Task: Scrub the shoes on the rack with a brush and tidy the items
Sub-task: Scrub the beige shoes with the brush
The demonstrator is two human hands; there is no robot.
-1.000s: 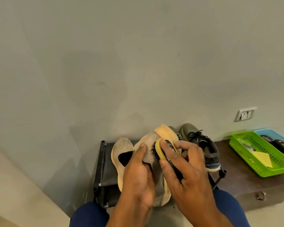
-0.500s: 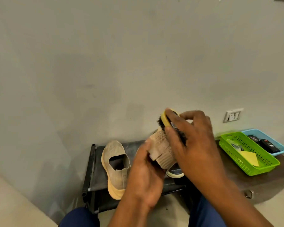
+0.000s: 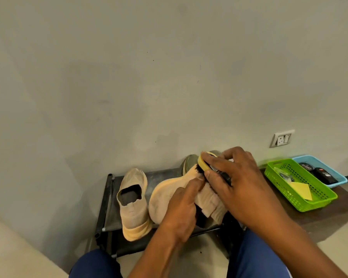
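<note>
While left hand (image 3: 181,209) grips one beige shoe (image 3: 167,189), right hand (image 3: 237,183) clamps one brush (image 3: 204,164).

Single head cam, looks fwd/down, close over hands (image 3: 219,189), low rack (image 3: 107,197) by wall.

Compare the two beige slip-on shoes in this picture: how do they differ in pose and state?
The held shoe is gripped by the left hand and tilted, toe toward the wall; the other shoe rests untouched on the black rack, sole down. The brush, gripped by the right hand, meets the held shoe; the resting shoe's opening shows plainly. Both are beige knit with yellowish soles.
</note>
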